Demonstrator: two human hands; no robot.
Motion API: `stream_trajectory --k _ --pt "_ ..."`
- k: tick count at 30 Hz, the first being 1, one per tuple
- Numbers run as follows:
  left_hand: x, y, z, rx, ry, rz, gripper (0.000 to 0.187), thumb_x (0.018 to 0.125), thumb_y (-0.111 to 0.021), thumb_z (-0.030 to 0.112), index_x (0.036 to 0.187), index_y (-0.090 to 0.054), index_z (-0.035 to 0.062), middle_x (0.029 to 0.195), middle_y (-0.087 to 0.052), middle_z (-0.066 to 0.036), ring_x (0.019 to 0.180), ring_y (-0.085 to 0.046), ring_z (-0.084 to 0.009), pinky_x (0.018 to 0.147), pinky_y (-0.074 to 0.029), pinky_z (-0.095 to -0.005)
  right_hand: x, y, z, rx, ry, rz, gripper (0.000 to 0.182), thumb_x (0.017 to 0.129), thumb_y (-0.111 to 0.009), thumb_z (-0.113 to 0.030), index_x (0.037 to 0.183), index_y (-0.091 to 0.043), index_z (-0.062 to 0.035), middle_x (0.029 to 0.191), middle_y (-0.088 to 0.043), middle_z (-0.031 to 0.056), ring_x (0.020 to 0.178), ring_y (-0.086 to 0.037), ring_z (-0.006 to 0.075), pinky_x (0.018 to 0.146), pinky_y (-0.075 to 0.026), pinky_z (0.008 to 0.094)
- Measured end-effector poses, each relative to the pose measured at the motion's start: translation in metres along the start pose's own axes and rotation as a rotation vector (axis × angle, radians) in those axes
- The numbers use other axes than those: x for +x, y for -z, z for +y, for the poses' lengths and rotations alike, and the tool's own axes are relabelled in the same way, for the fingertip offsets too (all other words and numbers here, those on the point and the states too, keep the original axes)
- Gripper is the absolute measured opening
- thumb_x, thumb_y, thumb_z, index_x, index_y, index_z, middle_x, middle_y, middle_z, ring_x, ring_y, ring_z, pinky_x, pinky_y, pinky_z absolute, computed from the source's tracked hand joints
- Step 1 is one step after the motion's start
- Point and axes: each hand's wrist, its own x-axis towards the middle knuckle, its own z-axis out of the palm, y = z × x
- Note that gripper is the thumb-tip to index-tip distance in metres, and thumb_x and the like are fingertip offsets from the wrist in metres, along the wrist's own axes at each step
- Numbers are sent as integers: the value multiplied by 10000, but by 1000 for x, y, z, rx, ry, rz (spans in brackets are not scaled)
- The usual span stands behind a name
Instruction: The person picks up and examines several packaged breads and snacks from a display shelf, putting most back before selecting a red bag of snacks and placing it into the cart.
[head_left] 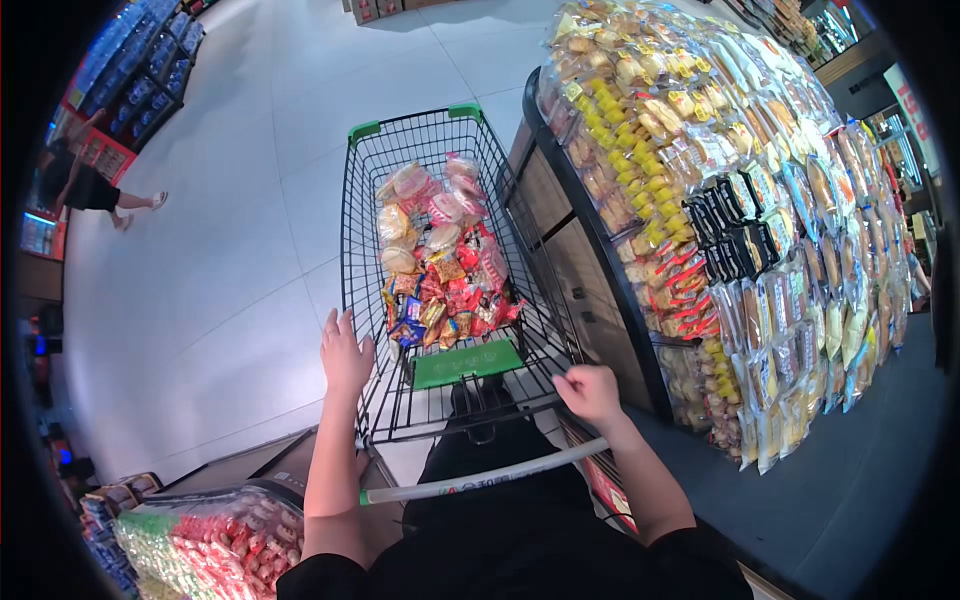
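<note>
A black wire shopping cart [352,240] with green corner caps stands in front of me. Wrapped snacks [445,265] in red, gold, blue and clear packaging lie in its basket. Over the cart's left edge, my left hand [346,352] has its fingers apart and holds nothing. My right hand [590,393] is at the cart's near right corner, fingers curled; whether anything is inside them is too small to tell. Between the hands is a green panel [467,364]. The pale handlebar [490,475] crosses close to my body, below both hands.
A tall display of packaged breads [740,200] rises close on the cart's right. Red and white packs fill a bin [225,540] at lower left. A person [90,190] walks at far left, near a shelf of bottles [145,85]. Pale floor [220,230] lies between.
</note>
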Motion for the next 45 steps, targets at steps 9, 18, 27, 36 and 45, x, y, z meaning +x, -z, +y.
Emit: stream_trajectory --k 9,18,27,36,45 --pt "9 -82 -18 -37 333 -2 687 888 -567 145 1480 -261 -24 1297 -529 -278 1038 -615 -416 842 -531 -482 207 -205 100 447 -279 -183 198 830 -710 -215 889 -686 -27 761 -668 48 661 -617 153 603 -482 303" --pt "-2 -79 -12 -24 400 -9 706 858 -589 158 1471 -283 -12 1159 -579 -209 990 -624 -374 786 -539 -472 295 -309 156 -52 -527 -202 672 689 -744 -336 1254 -575 -14 1157 -657 262 1116 -626 398 975 -485 422" --pt "10 -99 -19 2 449 -15 731 841 -606 193 1475 -288 12 1154 -604 -192 965 -642 -364 747 -551 -466 347 -289 88 -423 -273 -70 888 719 -776 -250 1475 -334 -102 1342 -536 221 1258 -510 367 984 -463 461" --pt "13 -102 -18 11 442 12 750 831 -634 213 1475 -297 28 1104 -605 -184 924 -645 -354 699 -559 -451 403 -300 115 -500 688 49 272 796 -702 -167 1064 -729 -127 1091 -678 76 1045 -616 298 899 -478 431" --pt "14 -103 -22 3 394 69 744 831 -636 220 1457 -313 -17 1067 -594 -207 844 -652 -373 612 -557 -453 488 -288 92 555 -7 118 289 1003 -530 -285 1027 -680 -40 912 -705 132 804 -682 267 700 -536 384"
